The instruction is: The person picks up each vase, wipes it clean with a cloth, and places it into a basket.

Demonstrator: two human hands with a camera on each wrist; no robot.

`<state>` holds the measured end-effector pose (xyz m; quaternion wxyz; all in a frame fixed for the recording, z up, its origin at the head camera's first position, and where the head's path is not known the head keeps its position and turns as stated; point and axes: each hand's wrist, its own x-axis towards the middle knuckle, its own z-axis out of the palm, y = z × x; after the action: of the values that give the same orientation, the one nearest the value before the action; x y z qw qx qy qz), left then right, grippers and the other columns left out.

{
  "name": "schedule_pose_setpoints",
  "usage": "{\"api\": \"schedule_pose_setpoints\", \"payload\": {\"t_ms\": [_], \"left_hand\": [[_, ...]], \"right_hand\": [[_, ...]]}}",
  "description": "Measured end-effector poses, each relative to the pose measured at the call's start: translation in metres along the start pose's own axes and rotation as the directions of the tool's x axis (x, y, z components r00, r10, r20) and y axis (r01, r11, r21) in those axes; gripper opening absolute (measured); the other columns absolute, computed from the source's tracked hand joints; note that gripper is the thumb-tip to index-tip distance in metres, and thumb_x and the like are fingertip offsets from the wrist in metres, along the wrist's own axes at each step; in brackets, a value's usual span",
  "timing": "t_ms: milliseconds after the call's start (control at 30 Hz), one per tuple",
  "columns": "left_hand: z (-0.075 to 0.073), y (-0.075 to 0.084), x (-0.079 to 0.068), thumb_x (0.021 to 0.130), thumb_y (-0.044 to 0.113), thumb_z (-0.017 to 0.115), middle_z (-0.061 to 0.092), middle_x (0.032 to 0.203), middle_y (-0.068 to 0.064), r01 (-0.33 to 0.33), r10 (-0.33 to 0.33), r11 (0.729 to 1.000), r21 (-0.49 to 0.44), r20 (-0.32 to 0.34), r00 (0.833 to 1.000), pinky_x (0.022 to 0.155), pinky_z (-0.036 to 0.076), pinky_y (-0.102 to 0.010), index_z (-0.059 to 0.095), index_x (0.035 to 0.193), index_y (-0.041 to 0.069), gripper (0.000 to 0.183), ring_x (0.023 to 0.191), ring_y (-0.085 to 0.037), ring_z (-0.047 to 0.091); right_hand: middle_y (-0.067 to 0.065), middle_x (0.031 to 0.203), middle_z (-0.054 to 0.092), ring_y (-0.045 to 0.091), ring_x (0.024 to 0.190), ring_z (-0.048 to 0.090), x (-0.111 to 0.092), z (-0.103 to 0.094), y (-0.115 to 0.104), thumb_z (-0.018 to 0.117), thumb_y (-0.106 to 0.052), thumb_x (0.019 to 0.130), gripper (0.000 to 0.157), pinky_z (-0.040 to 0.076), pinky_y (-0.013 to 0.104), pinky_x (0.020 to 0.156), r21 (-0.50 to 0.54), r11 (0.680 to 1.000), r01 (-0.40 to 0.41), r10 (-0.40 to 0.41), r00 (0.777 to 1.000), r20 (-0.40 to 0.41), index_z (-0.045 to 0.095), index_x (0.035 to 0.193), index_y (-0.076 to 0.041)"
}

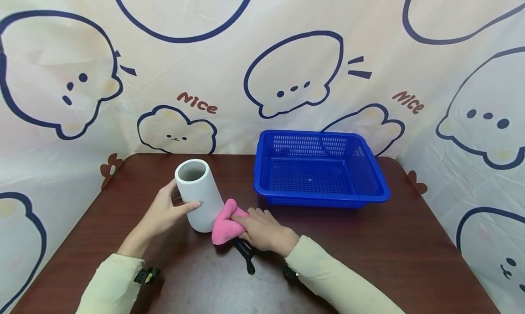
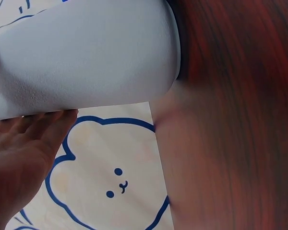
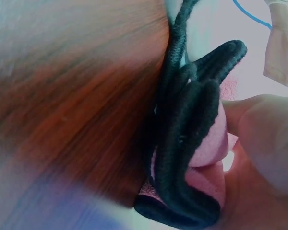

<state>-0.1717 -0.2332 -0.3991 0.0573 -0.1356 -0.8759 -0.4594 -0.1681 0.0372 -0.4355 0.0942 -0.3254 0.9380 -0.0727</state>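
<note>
A white vase (image 1: 203, 200) with an open round mouth stands on or just above the brown table. My left hand (image 1: 164, 211) grips its upper left side, thumb across the front and fingers behind; the left wrist view shows fingertips along the vase wall (image 2: 96, 57). My right hand (image 1: 264, 229) holds a bunched pink cloth (image 1: 227, 223) at the vase's lower right side. Under that hand, a black looped cord (image 1: 244, 252) trails toward the near edge. Up close in the right wrist view, the black cord (image 3: 175, 139) looks fuzzy and covers part of the pink cloth (image 3: 211, 148).
A blue plastic basket (image 1: 324, 200) with perforated walls sits at the back right of the table (image 1: 369, 264). Behind and on both sides hangs a pale curtain (image 1: 229, 86) with blue cartoon outlines.
</note>
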Motion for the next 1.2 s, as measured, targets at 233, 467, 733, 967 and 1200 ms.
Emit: {"api": "schedule_pose_setpoints", "payload": {"t_ms": [233,467,733,967,1200], "left_hand": [[0.0,-0.001,0.001,0.089,0.024,0.079,0.059,0.137,-0.012,0.003,-0.003,1.0,-0.008,0.003,1.0,0.09,0.05,-0.016,0.043,0.149,0.013,0.071,0.111,-0.002,0.06],[0.0,-0.001,0.001,0.089,0.023,0.079,0.059,0.138,-0.011,-0.001,0.001,1.0,-0.018,0.004,1.0,0.09,0.051,-0.016,0.043,0.15,0.016,0.071,0.11,0.002,0.059],[0.0,-0.002,0.001,0.088,0.022,0.08,0.059,0.137,-0.012,0.001,-0.001,1.0,-0.019,0.008,1.0,0.09,0.05,-0.015,0.044,0.148,0.013,0.071,0.109,0.003,0.059],[0.0,-0.002,0.001,0.088,0.022,0.08,0.059,0.137,-0.012,0.003,-0.003,1.0,-0.018,0.013,1.0,0.09,0.051,-0.016,0.043,0.149,0.013,0.071,0.109,0.002,0.059],[0.0,-0.002,0.001,0.089,0.023,0.079,0.059,0.138,-0.011,0.007,-0.007,1.0,-0.016,0.016,1.0,0.091,0.05,-0.015,0.043,0.149,0.014,0.071,0.11,0.001,0.058]], "right_hand": [[0.002,0.094,0.057,0.019,0.086,0.051,-0.007,-0.004,0.004,0.059,-0.034,0.102,0.031,0.045,0.034,0.077,-0.017,0.999,0.041,-0.042,0.997,-0.061,0.058,0.133,-0.03],[0.001,0.095,0.055,0.017,0.088,0.049,-0.014,-0.013,0.007,0.059,-0.036,0.102,0.04,0.047,0.039,0.088,0.026,1.0,0.009,-0.008,0.998,-0.064,0.054,0.142,-0.032],[0.001,0.1,0.055,0.016,0.092,0.048,-0.021,-0.023,0.007,0.058,-0.036,0.102,0.052,0.042,0.033,0.084,0.095,0.995,-0.003,0.01,0.997,-0.072,0.043,0.153,-0.034],[0.0,0.099,0.054,0.016,0.092,0.046,-0.024,-0.033,0.006,0.059,-0.034,0.102,0.054,0.038,0.029,0.079,0.14,0.99,0.011,0.007,0.992,-0.124,0.042,0.153,-0.035],[0.002,0.098,0.054,0.016,0.09,0.047,-0.028,-0.049,0.0,0.062,-0.033,0.101,0.054,0.038,0.029,0.077,0.126,0.991,0.052,-0.023,0.974,-0.225,0.043,0.152,-0.036]]}}
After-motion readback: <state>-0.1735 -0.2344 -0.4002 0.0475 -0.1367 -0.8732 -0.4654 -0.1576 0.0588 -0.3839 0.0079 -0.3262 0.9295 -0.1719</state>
